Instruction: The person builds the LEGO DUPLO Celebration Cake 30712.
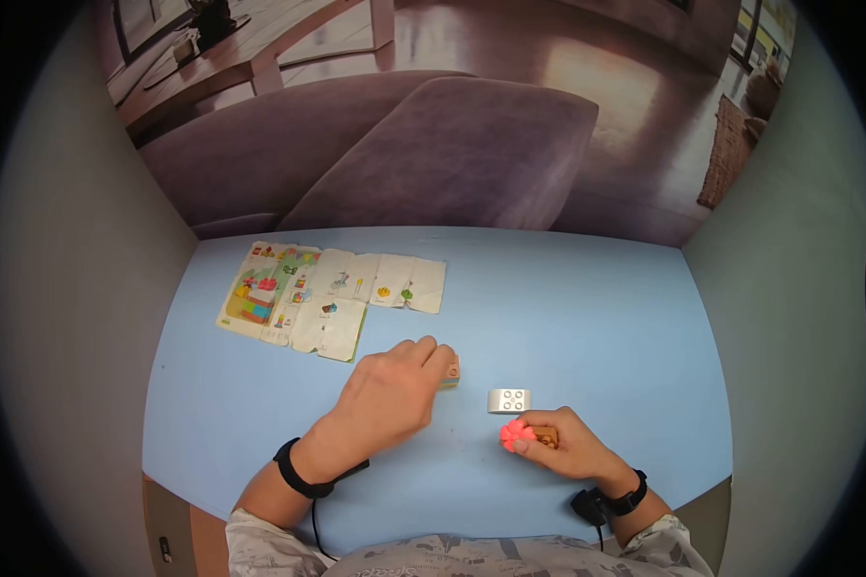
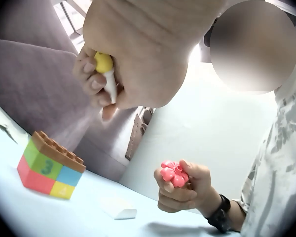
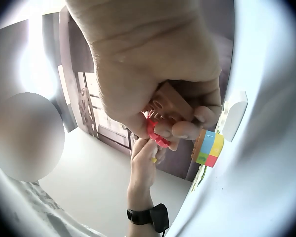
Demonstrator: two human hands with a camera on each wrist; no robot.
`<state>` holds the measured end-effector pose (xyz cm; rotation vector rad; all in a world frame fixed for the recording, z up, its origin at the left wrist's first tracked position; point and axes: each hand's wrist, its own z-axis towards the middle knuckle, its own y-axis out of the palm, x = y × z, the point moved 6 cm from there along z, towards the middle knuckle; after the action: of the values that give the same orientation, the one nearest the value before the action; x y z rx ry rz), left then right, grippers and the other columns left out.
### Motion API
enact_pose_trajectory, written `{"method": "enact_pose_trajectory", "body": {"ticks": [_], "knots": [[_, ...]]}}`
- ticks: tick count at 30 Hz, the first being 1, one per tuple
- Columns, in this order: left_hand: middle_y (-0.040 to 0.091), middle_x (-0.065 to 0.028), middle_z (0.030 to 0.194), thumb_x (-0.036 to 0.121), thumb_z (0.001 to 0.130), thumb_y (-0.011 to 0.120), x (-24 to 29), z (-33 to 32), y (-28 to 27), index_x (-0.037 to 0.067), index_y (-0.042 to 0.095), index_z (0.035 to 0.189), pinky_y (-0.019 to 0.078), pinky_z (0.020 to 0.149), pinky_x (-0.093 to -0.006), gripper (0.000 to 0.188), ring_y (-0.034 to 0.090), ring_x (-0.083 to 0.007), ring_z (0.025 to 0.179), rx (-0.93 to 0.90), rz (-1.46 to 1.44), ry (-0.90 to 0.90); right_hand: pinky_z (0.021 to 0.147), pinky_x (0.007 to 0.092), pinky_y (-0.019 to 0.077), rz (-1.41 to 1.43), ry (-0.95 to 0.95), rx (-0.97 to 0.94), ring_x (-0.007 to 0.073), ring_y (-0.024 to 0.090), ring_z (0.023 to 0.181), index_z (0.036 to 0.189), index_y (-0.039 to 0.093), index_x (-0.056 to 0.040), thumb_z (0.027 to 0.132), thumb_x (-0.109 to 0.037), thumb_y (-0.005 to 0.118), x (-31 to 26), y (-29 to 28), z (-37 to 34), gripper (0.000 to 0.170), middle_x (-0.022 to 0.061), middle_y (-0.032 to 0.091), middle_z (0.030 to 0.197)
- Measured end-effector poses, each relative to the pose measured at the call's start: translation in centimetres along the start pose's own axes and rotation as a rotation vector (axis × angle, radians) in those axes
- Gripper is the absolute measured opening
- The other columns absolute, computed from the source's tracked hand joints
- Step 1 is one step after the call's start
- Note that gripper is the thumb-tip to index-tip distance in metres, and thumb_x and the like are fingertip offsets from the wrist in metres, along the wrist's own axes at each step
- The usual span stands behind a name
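Left fingers clamp a yellow-and-white piece, right fingers a red flower and half-hidden brown brick.

Left wrist view: numeral 3 in darker green on light-green brick of studded stack; pale mark on yellow brick, too blurred to read. Right wrist view: pale stroke resembling 1 on blue brick of same stack. Head view: small printing and red corner emblem on unfolded leaflet, too small to read; letter-like print on shirt front, likewise unreadable.
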<state>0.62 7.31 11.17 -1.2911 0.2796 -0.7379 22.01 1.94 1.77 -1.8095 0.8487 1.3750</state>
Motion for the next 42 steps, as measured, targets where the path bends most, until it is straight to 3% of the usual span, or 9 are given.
{"method": "enact_pose_trajectory", "body": {"ticks": [2,5,11,14,20,29,35,38,42], "knots": [[0.069,-0.0109,0.08,0.017,0.093,0.076,-0.5,-0.1,0.3,0.007,0.064,0.103,0.0543,0.061,-0.0416,0.018,0.07,-0.0287,0.072,0.011,0.042,-0.058,0.061,0.0288,0.0442,-0.014,-0.026,0.005,0.0116,0.051,0.065,0.108,0.074,-0.002,0.102,-0.028,0.073,0.5,0.1,0.1,0.027,0.0052,0.064,0.073],[0.068,-0.0081,0.077,0.017,0.093,0.075,-1.3,-0.3,1.1,0.007,0.065,0.1,0.0537,0.059,-0.0399,0.015,0.069,-0.0266,0.072,-0.138,0.136,-0.134,0.061,0.0291,0.0444,-0.005,-0.057,0.012,0.0123,0.052,0.065,0.108,0.074,-0.0021,0.102,-0.029,0.073,1.3,0.1,0.2,0.027,0.0059,0.064,0.073],[0.067,-0.0063,0.08,0.014,0.089,0.076,-2.0,-0.8,2.9,0.007,0.066,0.091,0.055,0.06,-0.0354,0.013,0.07,-0.0219,0.077,-0.121,0.23,0.026,0.061,0.0294,0.044,-0.012,-0.075,0.013,0.0121,0.051,0.064,0.109,0.074,-0.0029,0.102,-0.028,0.073,1.2,0.2,0.2,0.026,0.0048,0.063,0.072],[0.066,-0.0061,0.079,0.014,0.087,0.077,-1.9,-0.6,2.7,0.006,0.067,0.088,0.0545,0.061,-0.0366,0.013,0.068,-0.0223,0.078,-0.109,0.205,0.001,0.071,0.0239,0.0486,-0.049,-0.006,-0.024,0.0055,0.057,0.077,0.102,0.072,0.001,0.104,-0.019,0.071,0.5,0.1,0.1,0.02,0.0004,0.07,0.083],[0.067,-0.0058,0.082,0.013,0.088,0.076,-2.3,-0.5,3.0,0.006,0.069,0.088,0.0555,0.062,-0.0357,0.01,0.068,-0.0218,0.077,-0.107,0.218,0.027,0.065,0.025,0.0445,-0.066,-0.001,-0.033,0.006,0.051,0.071,0.098,0.071,-0.0002,0.103,-0.021,0.072,-0.1,0.1,0.0,0.021,-0.0005,0.065,0.076],[0.061,-0.0068,0.082,0.006,0.086,0.072,-2.7,-0.4,2.9,0.005,0.07,0.086,0.0551,0.065,-0.0364,0.002,0.065,-0.0228,0.078,-0.062,0.196,0.038,0.065,0.0256,0.0449,-0.076,-0.005,-0.021,0.0069,0.052,0.07,0.099,0.072,-0.0006,0.103,-0.021,0.072,-0.1,0.1,-0.1,0.021,0.0004,0.065,0.076],[0.061,-0.007,0.082,0.008,0.084,0.075,-2.6,-0.2,3.0,0.005,0.068,0.09,0.0554,0.065,-0.037,0.01,0.065,-0.0239,0.078,-0.064,0.137,0.039,0.065,0.026,0.0452,-0.086,0.003,-0.029,0.0075,0.053,0.07,0.1,0.072,-0.0007,0.103,-0.021,0.073,0.1,0.1,0.0,0.02,0.001,0.066,0.076],[0.062,-0.0064,0.083,0.019,0.085,0.081,-2.8,-0.2,3.5,0.006,0.068,0.094,0.0546,0.064,-0.0376,0.02,0.067,-0.0238,0.079,-0.089,0.2,0.026,0.065,0.0259,0.0453,-0.071,0.001,-0.025,0.0074,0.053,0.07,0.1,0.072,-0.0006,0.102,-0.021,0.073,0.5,0.1,0.0,0.02,0.0012,0.066,0.076],[0.062,-0.0072,0.08,0.015,0.085,0.079,-3.0,-0.1,3.1,0.006,0.069,0.09,0.0554,0.064,-0.0382,0.014,0.068,-0.0246,0.078,-0.083,0.147,0.041,0.064,0.0258,0.0441,-0.078,0.004,-0.028,0.0072,0.052,0.069,0.099,0.072,-0.0007,0.102,-0.021,0.074,0.3,0.0,0.0,0.02,0.0008,0.065,0.075]]}}
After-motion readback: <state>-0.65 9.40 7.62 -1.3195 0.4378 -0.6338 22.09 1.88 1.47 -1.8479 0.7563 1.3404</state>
